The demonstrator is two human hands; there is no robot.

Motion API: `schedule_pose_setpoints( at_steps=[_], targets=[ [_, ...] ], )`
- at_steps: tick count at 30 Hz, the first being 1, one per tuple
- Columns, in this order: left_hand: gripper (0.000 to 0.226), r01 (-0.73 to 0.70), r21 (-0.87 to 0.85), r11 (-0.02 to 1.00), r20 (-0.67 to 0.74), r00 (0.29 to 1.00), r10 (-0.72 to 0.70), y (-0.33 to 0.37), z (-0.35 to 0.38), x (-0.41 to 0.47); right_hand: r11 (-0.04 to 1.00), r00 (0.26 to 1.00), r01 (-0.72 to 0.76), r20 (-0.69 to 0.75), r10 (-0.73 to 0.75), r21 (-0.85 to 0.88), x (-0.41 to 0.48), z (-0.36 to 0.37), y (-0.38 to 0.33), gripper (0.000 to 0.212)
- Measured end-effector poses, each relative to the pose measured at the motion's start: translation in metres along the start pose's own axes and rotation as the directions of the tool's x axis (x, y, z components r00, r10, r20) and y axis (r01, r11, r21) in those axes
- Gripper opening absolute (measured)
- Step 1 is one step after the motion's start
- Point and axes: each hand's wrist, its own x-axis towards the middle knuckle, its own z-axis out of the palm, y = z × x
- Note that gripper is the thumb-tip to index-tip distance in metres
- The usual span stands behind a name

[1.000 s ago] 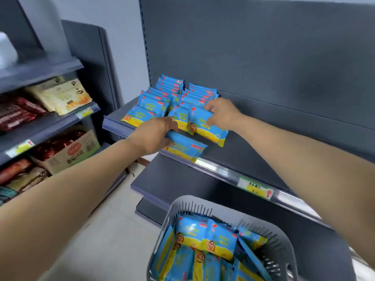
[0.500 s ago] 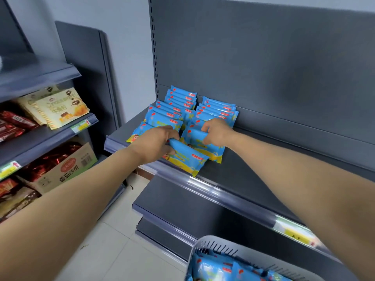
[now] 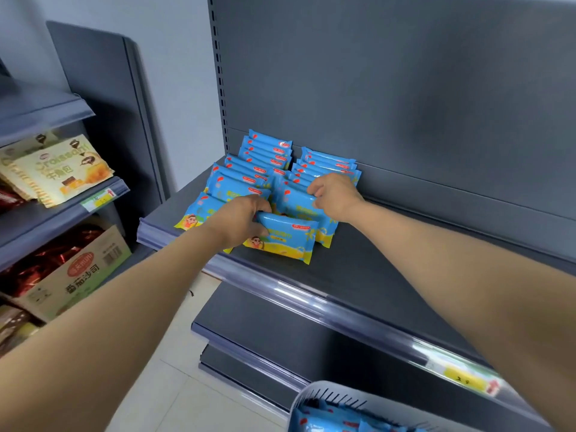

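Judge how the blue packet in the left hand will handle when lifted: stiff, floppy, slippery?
Probably soft and puffy: the blue packet bulges where the left hand grips its top edge. Likely light: one hand holds it by that edge. Its glossy film shows glare, so it may slide on the shelf.

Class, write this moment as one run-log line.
left hand: grips front blue packet | right hand: pinches right-row packet | shelf: packet rows | basket: more packets
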Motion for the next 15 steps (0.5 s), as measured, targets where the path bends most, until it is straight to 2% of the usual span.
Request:
schedule_pose_setpoints(
  at_steps=[4,8,12,15],
  targets=[
    [0.049,-0.044,0.201,0.979,-0.006,0.999,0.046,0.001,0.011,0.02,0.998,0.996,0.036,-0.078,-0.032,0.05,-0.011,-0.009,0.001,0.037],
    [0.062,-0.055,0.411,0.91,0.006,0.998,0.057,0.01,0.019,0.029,0.994,0.994,0.064,-0.092,-0.056,0.088,-0.032,-0.019,0.004,0.033],
    [0.062,-0.056,0.505,0.861,-0.01,0.997,0.071,0.021,0.023,0.03,0.995,0.99,0.08,-0.121,-0.072,0.065,-0.057,-0.026,0.008,0.03],
    [0.062,-0.04,0.593,0.804,-0.039,0.996,0.078,0.027,0.027,0.024,0.992,0.981,0.114,-0.15,-0.121,-0.048,-0.074,-0.036,0.009,0.03]
  ],
)
